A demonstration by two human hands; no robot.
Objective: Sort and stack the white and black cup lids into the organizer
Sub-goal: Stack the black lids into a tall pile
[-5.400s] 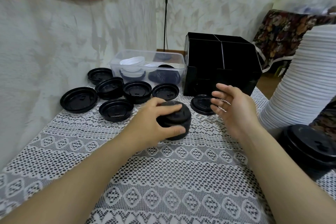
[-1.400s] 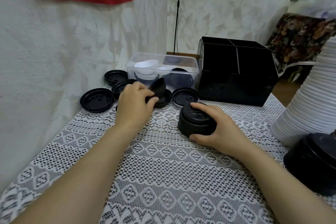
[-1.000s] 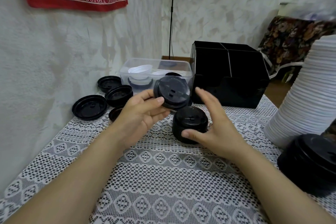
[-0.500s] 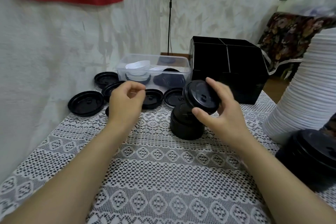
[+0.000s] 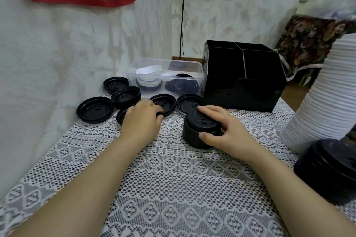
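Item: black lid stack (image 5: 192, 137), held on the surface (image 5: 173, 179), the right hand (image 5: 229, 134) grip closed round its top. Item: loose black lid (image 5: 168, 100), touched by the left hand (image 5: 140, 123); whether its grip is closed cannot be told.

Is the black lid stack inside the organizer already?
No, the black lid stack stands on the tablecloth in front of the organizer, gripped by the right hand.

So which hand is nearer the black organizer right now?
Right. The right hand grips the stack of black lids just in front of the organizer; the left hand is farther left, over loose black lids before the clear tub.
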